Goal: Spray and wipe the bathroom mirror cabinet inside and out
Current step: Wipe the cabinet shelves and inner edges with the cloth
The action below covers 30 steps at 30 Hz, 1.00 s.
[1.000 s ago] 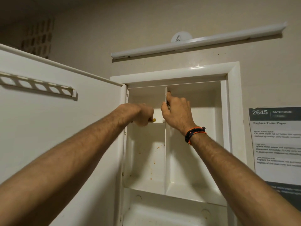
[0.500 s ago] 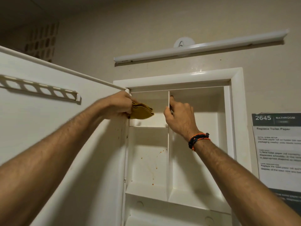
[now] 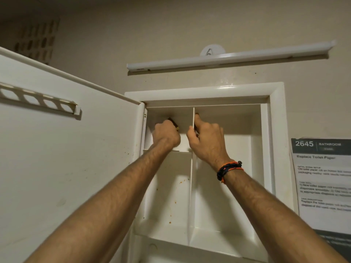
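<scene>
Since the earlier frame, the left hand (image 3: 166, 134) has pushed the yellow cloth (image 3: 42, 126) deeper into the upper-left compartment of the open cabinet (image 3: 273, 141) at frame centre, fingers curled round it. Right hand (image 3: 206, 141) grips the vertical divider (image 3: 192, 183), fingers hooked over its edge.

1. The upper left compartment of the cabinet (image 3: 273, 130) is largely filled by the left hand (image 3: 166, 134) and a yellow cloth (image 3: 42, 128); little room is left beside them.
2. The left and right sides are separated by the upright divider (image 3: 191, 186), which is gripped at its top by the right hand (image 3: 206, 141).
4. Open room is offered by the tall right compartment below that hand.
5. Approach from the left is blocked by the opened door (image 3: 66, 158).
</scene>
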### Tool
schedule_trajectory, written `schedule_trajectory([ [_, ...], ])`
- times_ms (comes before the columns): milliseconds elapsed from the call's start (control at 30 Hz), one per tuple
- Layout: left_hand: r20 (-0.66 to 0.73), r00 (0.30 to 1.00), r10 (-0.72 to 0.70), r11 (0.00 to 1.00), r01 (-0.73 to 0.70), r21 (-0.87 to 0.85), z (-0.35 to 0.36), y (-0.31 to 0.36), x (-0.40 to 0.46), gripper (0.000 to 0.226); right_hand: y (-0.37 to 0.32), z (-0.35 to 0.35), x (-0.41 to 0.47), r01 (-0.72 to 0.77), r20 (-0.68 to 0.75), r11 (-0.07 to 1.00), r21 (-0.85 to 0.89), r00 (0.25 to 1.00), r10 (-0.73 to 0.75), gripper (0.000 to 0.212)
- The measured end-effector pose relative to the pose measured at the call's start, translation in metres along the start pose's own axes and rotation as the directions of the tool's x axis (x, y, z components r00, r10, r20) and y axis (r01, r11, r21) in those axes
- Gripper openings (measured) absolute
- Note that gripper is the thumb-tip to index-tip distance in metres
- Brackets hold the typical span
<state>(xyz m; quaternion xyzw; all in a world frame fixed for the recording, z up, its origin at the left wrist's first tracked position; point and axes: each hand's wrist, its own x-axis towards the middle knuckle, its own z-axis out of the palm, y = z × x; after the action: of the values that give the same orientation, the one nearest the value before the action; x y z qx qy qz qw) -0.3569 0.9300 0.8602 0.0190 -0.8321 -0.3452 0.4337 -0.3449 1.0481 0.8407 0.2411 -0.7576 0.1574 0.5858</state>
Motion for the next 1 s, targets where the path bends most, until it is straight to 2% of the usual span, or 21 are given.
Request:
schedule_trajectory([
  [200,0.091,0.97,0.225,0.972,-0.229,0.041,0.004,-0.011,-0.005,0.021,0.002,0.004,-0.001,0.014,-0.03,1.0,-0.008,0.999,-0.015,0.043],
  [300,0.222,0.909,0.352,0.93,-0.367,0.031,-0.001,-0.007,-0.011,0.007,0.002,0.006,0.0,0.004,-0.052,1.0,-0.028,0.999,-0.006,0.043],
  [367,0.313,0.855,0.414,0.89,-0.453,0.06,-0.005,-0.004,-0.014,0.009,0.002,0.006,0.0,0.001,-0.057,1.0,-0.029,0.998,-0.003,0.044],
  [500,0.506,0.77,0.388,0.809,-0.548,0.214,-0.025,0.0,-0.01,0.012,0.002,0.002,0.002,-0.009,-0.032,0.998,-0.058,0.999,0.007,0.042],
  [700,0.649,0.682,0.337,0.748,-0.613,0.256,-0.058,0.01,-0.009,0.053,0.002,-0.003,0.003,-0.003,0.022,0.999,-0.033,1.0,0.003,0.034],
  [1000,0.633,0.695,0.339,0.807,-0.561,0.183,-0.085,-0.001,-0.027,0.057,-0.008,-0.012,0.002,-0.038,0.077,0.999,-0.023,0.996,0.039,0.03],
])
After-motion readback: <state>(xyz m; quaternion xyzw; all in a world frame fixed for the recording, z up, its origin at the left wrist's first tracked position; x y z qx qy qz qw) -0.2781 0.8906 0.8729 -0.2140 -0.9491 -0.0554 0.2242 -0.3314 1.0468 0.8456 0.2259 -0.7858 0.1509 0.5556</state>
